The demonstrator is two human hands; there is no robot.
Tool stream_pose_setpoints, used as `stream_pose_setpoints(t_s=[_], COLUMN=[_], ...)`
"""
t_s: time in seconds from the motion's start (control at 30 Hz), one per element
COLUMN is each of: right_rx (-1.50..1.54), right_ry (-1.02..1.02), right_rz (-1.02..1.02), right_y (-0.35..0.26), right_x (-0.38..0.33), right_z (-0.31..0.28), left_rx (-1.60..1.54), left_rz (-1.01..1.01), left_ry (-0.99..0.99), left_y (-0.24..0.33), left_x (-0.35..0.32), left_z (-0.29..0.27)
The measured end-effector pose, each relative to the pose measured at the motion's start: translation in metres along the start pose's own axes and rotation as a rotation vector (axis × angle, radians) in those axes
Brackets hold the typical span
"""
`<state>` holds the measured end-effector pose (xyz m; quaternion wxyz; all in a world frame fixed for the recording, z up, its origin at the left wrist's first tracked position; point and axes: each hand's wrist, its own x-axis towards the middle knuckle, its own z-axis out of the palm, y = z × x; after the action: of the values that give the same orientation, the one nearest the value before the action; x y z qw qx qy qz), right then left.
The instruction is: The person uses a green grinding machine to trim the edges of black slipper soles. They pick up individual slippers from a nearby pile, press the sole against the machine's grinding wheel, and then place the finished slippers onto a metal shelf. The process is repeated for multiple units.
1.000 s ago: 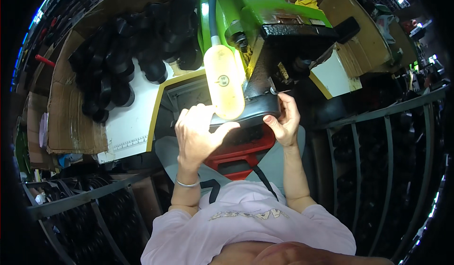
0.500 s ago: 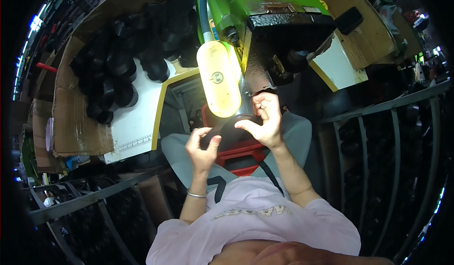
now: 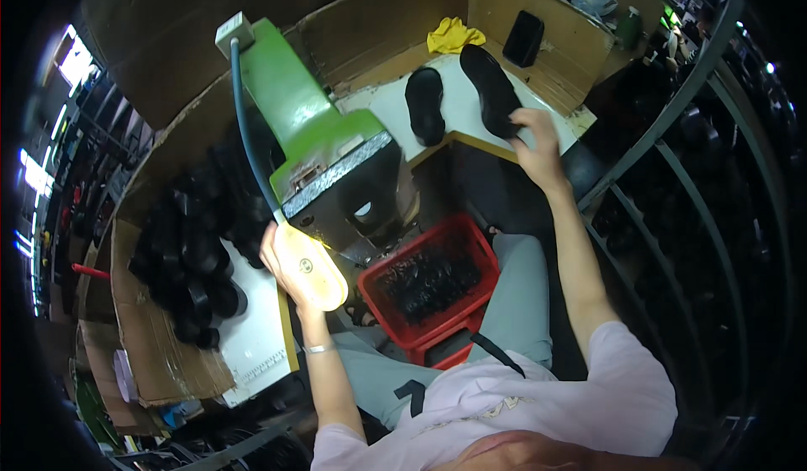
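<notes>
At the far right of the white bench, my right hand [image 3: 539,145] has its fingers and thumb around the near end of a black shoe [image 3: 487,88]. The shoe lies on the bench top, slightly slanted. A second black shoe [image 3: 425,105] lies to its left, apart from it. My left hand [image 3: 284,271] is raised beside a glowing yellow lamp [image 3: 309,265] at the head of a green machine [image 3: 307,92]. The lamp hides part of its fingers. Left of that hand, many black shoes [image 3: 189,244] are heaped inside a cardboard surround [image 3: 172,370].
Between my knees stands a red bin [image 3: 420,336] with black scraps in it. Behind the shoes are a yellow cloth [image 3: 455,36] and a dark block [image 3: 524,39] against a cardboard wall [image 3: 538,7]. A metal railing [image 3: 664,156] runs along my right side.
My view has turned to the right. My right hand has gone from below the machine head to the shoe on the right bench. My left hand has moved up beside the lamp.
</notes>
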<state>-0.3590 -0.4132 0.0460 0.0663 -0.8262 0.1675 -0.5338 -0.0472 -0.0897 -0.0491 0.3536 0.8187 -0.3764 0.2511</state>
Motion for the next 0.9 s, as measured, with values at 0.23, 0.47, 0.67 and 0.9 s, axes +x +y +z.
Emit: stream_pose_setpoints(t_s=[0.23,0.47,0.67,0.9], right_rx=[0.153,0.089,0.187,1.436], right_ry=[-0.279,-0.209,-0.116,-0.495], right_rz=[0.323,0.316,0.501,0.954], right_y=[0.113,0.078,0.027,-0.153], right_x=[-0.059,-0.067,-0.112,-0.168], right_z=[0.070,0.048,0.034,0.050], left_rx=[0.034,0.022,-0.648,-1.355], left_rz=[-0.094,0.142,-0.032,-0.747], left_ry=[-0.135,-0.189,0.315,0.205], left_y=[-0.004,-0.018,0.009,0.100], left_x=[0.111,0.109,0.048,-0.081], left_z=[0.004,-0.039,-0.136,-0.127])
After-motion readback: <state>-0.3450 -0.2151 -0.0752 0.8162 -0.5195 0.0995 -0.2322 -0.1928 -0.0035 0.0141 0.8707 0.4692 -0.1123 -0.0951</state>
